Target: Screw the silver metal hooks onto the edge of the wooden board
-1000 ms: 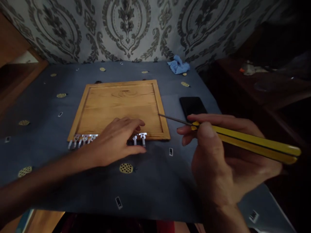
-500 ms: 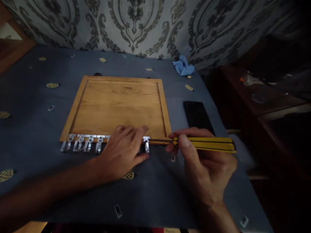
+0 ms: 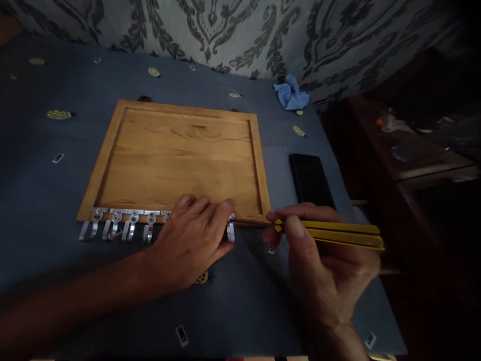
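A wooden board with a raised rim lies flat on the blue patterned cloth. Along its near edge runs a metal rail of several hooks. My left hand lies over the right part of that rail, its fingers curled around the rightmost hook and pressing it to the board. My right hand is closed on a screwdriver with a yellow and black handle. It is held level, and its thin shaft points left with the tip at the rightmost hook.
A black phone lies on the blue cloth right of the board. A crumpled blue rag sits by the patterned wall at the back. A dark wooden shelf stands to the right, beyond the table's edge.
The right hand brought the screwdriver down and left until its tip reached the rightmost hook. The left hand stayed on the rail. The view tilted down and shifted right.
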Action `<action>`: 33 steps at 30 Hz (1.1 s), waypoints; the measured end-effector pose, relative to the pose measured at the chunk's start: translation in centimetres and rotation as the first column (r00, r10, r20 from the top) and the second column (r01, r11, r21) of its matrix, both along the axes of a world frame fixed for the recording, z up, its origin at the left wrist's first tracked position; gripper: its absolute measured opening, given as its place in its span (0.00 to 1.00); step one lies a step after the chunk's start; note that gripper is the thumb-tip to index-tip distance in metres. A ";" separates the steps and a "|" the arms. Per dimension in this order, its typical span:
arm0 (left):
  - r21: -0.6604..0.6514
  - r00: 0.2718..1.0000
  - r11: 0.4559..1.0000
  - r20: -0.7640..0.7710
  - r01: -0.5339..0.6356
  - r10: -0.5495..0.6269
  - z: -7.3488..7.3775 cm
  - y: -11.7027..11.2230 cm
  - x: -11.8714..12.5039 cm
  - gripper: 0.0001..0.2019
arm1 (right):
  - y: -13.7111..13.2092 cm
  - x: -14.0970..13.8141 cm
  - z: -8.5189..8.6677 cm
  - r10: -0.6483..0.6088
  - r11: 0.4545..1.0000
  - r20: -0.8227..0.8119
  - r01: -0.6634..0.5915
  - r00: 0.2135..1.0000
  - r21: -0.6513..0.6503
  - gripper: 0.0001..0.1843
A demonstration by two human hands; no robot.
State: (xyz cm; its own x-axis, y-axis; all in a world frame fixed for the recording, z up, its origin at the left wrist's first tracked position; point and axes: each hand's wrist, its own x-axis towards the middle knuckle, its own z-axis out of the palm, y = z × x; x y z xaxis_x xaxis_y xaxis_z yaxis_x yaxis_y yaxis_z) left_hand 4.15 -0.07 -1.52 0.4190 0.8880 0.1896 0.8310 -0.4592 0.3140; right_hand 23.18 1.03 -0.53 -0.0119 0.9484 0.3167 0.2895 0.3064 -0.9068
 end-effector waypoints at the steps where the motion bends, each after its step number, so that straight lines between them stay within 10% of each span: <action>1: -0.002 1.000 1.000 0.002 0.001 -0.001 0.0 0.0 0.0 0.23 | 0.0 0.0 0.1 0.008 1.000 0.008 -0.008 1.000 0.010 0.04; 33: -0.066 1.000 0.998 -0.001 0.023 -0.023 0.3 -0.1 -0.1 0.13 | -0.1 -0.5 0.5 0.014 0.995 0.100 -0.024 0.995 0.102 0.02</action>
State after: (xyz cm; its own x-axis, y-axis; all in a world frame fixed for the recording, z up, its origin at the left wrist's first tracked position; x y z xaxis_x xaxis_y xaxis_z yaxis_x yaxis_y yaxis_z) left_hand 4.10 -0.18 -1.19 0.4401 0.8885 0.1300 0.8208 -0.4568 0.3429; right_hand 22.71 0.89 -0.02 -0.0657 0.9102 0.4089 0.3696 0.4029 -0.8373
